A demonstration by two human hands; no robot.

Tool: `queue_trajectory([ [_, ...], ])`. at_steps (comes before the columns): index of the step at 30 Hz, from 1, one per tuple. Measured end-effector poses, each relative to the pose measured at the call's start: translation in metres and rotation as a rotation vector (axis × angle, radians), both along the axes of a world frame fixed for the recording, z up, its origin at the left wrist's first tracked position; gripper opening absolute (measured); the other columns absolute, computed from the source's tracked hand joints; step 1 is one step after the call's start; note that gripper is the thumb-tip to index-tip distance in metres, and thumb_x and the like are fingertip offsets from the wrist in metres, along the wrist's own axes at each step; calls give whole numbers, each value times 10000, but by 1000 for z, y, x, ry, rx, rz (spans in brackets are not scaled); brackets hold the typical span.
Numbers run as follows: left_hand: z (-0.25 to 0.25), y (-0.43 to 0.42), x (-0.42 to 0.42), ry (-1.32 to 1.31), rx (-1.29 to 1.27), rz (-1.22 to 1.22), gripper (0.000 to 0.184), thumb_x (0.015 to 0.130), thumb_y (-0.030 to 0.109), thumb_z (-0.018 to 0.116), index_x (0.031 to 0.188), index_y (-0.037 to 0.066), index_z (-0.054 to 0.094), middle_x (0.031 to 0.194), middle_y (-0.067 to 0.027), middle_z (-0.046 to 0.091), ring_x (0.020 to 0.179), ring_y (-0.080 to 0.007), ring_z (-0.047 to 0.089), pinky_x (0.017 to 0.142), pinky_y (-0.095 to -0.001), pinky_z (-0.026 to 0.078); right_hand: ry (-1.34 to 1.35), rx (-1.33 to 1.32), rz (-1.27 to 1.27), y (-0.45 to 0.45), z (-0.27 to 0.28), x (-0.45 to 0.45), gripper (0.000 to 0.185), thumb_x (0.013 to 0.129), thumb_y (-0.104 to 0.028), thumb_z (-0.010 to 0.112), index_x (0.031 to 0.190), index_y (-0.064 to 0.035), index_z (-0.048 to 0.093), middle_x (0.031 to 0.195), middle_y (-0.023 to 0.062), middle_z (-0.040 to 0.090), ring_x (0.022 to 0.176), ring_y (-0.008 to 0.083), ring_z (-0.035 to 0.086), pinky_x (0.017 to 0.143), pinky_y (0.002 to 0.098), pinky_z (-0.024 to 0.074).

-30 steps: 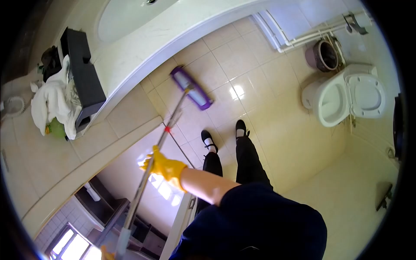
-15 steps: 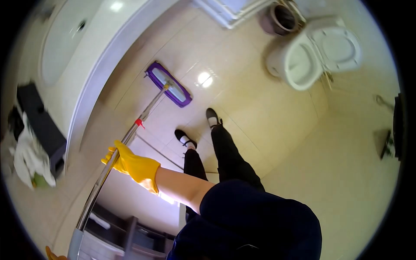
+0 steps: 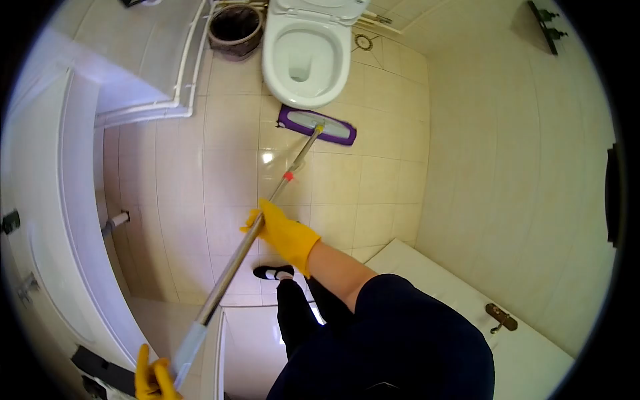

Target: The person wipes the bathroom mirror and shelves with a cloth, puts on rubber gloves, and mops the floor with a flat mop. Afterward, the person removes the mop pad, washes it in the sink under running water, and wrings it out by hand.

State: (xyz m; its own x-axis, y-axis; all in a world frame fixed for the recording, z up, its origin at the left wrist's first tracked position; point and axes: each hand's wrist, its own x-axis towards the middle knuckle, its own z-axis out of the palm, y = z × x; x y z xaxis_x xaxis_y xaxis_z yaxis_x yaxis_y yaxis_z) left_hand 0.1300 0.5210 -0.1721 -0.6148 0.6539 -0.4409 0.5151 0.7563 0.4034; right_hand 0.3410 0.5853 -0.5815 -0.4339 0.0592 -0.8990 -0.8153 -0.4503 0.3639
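A flat mop (image 3: 223, 283) with a purple-edged pad (image 3: 339, 131) slants across the head view. Its pad lies on the tiles just in front of the toilet (image 3: 305, 63). My right hand (image 3: 283, 233), in a yellow rubber glove, is closed around the metal pole below the red band (image 3: 288, 177). At the lower left, my left hand (image 3: 155, 379), also gloved in yellow, holds the grey grip at the pole's top end. One of its fingers sticks up, and the frame edge cuts off part of that hand.
A waste bin (image 3: 235, 30) stands left of the toilet. A round floor drain (image 3: 363, 42) lies to its right. The washbasin counter (image 3: 80, 200) runs along the left, with a pipe (image 3: 117, 222) beneath. A door with a handle (image 3: 501, 318) is at lower right.
The view has turned, bringing the toilet to the top middle. The mop pad has moved across the floor to the toilet's base. My left hand shows more now; both hands stay on the pole.
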Motion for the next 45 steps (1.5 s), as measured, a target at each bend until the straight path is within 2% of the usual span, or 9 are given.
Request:
queue_trajectory([
  [5,8,22,42,-245,-387,104,485,774,89,707,1240,61,574,983,-91,664,662,-132,627,623,-234,496,-380,453,345,17,37,63,334,941,-399,479,844,-80,508,678,85,526,598,258,552,647,455,519],
  [7,-38,21,56,-271,-248,-223,513,776,108,709,1266,92,557,925,-96,670,516,-82,541,412,-210,402,-587,522,502,53,44,103,338,933,-410,497,867,-79,522,691,81,545,590,255,551,613,426,512],
  [11,-36,-2,76,-485,-549,-312,498,740,133,760,1212,98,603,947,-128,670,658,-162,628,602,-272,494,-586,344,423,16,19,132,359,908,-421,543,923,-62,556,721,82,569,641,263,564,627,411,510],
  [17,145,-79,-53,-386,-356,-516,351,752,-10,684,1094,-51,616,817,-135,669,759,-160,646,741,-283,502,-275,291,-77,-42,99,88,300,892,-364,549,858,-69,505,709,151,579,611,322,594,536,440,517],
  [20,210,-121,-75,-273,-313,-344,279,777,25,663,1043,-29,597,794,-127,648,737,-167,622,738,-296,494,-478,454,195,-73,106,33,249,895,-303,515,785,-80,519,655,101,546,573,271,555,523,401,467],
  [34,115,-224,12,-465,1150,260,157,895,188,565,806,75,504,689,-86,553,634,-198,512,724,-355,458,21,579,655,-217,303,-176,206,871,-275,536,797,-91,481,679,116,521,609,300,546,626,448,501],
  [37,171,-228,-12,-403,1361,225,217,921,223,544,755,98,484,667,-78,532,612,-205,488,721,-368,451,149,628,653,-213,402,-196,232,885,-304,566,881,-76,525,757,128,567,728,294,585,748,441,500],
  [43,323,-269,-19,-453,1710,106,315,943,290,494,692,110,429,613,-10,361,598,-179,360,844,-411,413,627,347,595,-196,354,-262,248,917,-213,526,1109,-56,532,1049,130,614,986,250,594,925,409,458],
  [45,341,-279,-31,-242,1757,342,355,920,412,493,769,92,465,754,-70,530,663,-221,479,978,-474,392,172,1761,920,-215,366,-275,268,924,-187,505,1150,-45,516,1076,128,614,1016,276,586,955,428,446],
])
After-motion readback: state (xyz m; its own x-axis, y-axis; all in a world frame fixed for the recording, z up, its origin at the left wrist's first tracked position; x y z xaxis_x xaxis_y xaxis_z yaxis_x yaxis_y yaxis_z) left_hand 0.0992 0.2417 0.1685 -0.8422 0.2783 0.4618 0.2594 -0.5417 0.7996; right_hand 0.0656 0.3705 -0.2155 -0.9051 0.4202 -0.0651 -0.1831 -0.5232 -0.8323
